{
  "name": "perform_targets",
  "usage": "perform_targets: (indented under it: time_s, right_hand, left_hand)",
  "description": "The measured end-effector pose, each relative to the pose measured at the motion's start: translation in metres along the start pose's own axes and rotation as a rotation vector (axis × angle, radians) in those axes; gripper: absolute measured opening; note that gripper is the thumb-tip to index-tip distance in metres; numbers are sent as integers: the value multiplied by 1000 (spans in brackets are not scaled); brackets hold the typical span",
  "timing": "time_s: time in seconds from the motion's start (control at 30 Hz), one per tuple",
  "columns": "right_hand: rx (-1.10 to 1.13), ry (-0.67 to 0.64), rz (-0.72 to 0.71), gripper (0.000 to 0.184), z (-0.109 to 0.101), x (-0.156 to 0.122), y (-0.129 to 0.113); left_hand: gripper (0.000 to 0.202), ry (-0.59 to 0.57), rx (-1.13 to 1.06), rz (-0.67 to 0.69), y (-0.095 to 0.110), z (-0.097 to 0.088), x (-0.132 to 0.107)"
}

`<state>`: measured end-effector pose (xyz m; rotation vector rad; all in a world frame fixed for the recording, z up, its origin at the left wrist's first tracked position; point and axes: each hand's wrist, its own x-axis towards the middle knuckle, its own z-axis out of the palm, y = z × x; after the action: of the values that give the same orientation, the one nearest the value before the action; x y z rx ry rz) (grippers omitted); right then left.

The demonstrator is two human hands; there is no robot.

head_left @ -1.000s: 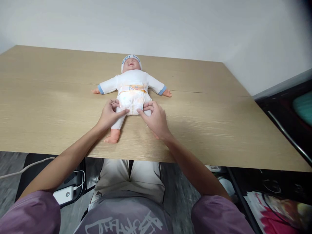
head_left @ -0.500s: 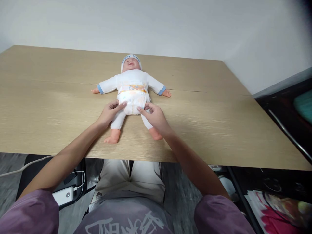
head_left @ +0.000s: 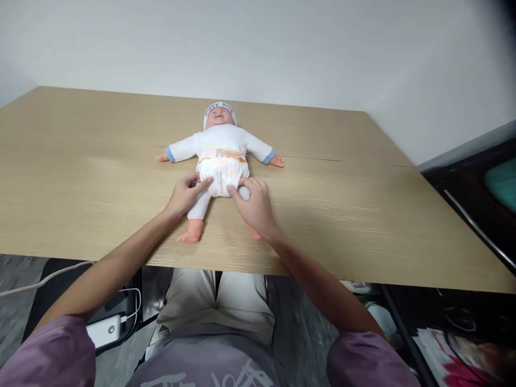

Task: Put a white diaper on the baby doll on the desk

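Blue lettering [head_left: 220, 106], illegible, on doll cap [head_left: 230, 111]

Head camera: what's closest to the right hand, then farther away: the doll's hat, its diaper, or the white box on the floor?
1. Diaper, at the right hand's fingertips.
2. Hat, at the doll's far end.
3. White box, down left on the floor.

One doll [head_left: 222, 144] leg hidden under the right hand [head_left: 255, 207], cap [head_left: 220, 106] lettering unreadable, shirt print [head_left: 213, 376] cut off
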<state>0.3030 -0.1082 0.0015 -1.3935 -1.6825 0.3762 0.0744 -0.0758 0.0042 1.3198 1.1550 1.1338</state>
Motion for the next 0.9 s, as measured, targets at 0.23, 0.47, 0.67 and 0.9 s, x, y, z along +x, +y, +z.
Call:
perform_targets:
  time_s: [0.23, 0.47, 0.67, 0.9]
  right_hand:
    - [15, -64, -26, 20, -22, -9, 5]
    - [113, 9, 62, 32, -38, 15, 25]
    - [-32, -23, -106, 42, -5, 77, 67]
    - [-359, 265, -137, 35, -6, 107, 115]
  left_hand:
    - [61, -136, -73, -52, 9, -29, 5]
    - [57, 37, 163, 200, -7, -47, 33]
    - [62, -66, 772, 456, -18, -45, 63]
    - [65, 41, 979, 636, -21, -77, 92]
